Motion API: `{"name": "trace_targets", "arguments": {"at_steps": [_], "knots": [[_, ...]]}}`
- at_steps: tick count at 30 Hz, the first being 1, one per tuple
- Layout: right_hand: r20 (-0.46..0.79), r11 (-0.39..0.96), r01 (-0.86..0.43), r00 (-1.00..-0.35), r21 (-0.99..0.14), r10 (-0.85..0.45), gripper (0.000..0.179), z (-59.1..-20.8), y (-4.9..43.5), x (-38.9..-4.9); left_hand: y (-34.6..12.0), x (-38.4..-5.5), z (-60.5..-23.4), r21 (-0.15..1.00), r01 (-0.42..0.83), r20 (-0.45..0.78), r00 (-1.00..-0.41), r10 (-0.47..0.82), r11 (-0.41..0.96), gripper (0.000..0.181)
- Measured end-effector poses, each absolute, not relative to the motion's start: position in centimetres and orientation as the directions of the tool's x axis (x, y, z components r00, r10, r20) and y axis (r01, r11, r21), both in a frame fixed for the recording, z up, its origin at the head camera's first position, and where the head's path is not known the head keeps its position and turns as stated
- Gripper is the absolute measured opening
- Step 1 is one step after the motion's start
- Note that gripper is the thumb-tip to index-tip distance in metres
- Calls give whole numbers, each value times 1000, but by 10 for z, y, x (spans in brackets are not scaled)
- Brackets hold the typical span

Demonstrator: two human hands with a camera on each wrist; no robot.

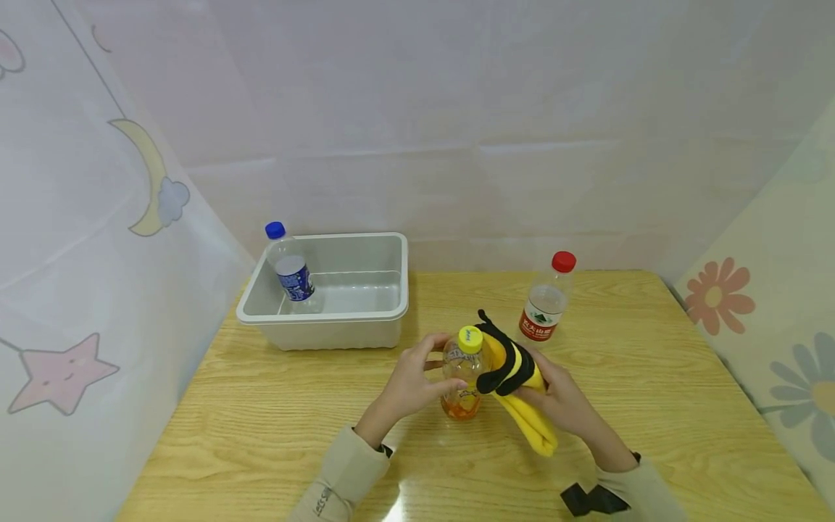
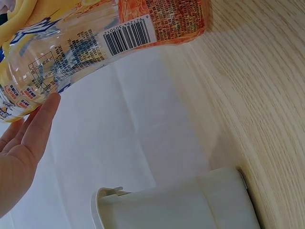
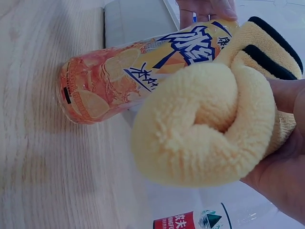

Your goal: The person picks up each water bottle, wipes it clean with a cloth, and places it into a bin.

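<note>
A clear drink bottle (image 1: 460, 407) with a yellow cap and an orange-printed lower part stands upright near the table's middle. My left hand (image 1: 409, 383) holds it by the upper part, thumb in front and fingers behind. Its barcode side shows in the left wrist view, where the fingertips touch the label. In my right hand (image 1: 562, 400) is a rolled yellow towel (image 3: 205, 129) with black edging, gripped around the roll. The towel lies against the bottle's right side, near the cap. The right wrist view shows the towel's rolled end in front of the bottle.
A light grey bin (image 1: 339, 330) stands at the back left, with a blue-capped bottle (image 1: 296, 283) leaning inside it. Behind the right hand stands a red-capped water bottle (image 1: 543, 308). Pale cloth hangs behind the wooden table (image 1: 261, 428) and at its sides.
</note>
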State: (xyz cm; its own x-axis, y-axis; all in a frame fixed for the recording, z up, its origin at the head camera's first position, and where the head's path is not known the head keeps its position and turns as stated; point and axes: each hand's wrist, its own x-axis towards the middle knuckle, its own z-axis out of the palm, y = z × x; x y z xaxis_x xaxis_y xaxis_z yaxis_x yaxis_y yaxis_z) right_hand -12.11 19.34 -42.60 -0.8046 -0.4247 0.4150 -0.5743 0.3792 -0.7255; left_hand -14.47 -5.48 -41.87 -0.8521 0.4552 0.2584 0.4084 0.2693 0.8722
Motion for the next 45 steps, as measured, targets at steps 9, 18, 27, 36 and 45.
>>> {"name": "trace_targets", "arguments": {"at_steps": [9,18,27,36,45], "knots": [[410,445,-597,-793,-668,-450,61,-423,186,-123,-54,-143,-417,877,412,276,-853,444,246,63],[378,428,-554,-819,-713,-431,57,-430,179,-125,-52,-143,-414,886,371,229,-871,435,277,63],[369,402,-519,-842,-755,-393,56,-439,174,-122,-53,-143,-417,880,398,260,-859,441,257,64],[233,378,-333,-929,-864,-288,55,-454,169,-121,-55,-143,-419,869,437,308,-844,439,232,63],[127,368,-213,-961,-905,-245,56,-468,164,-121,-54,-144,-420,879,427,308,-847,433,210,63]]}}
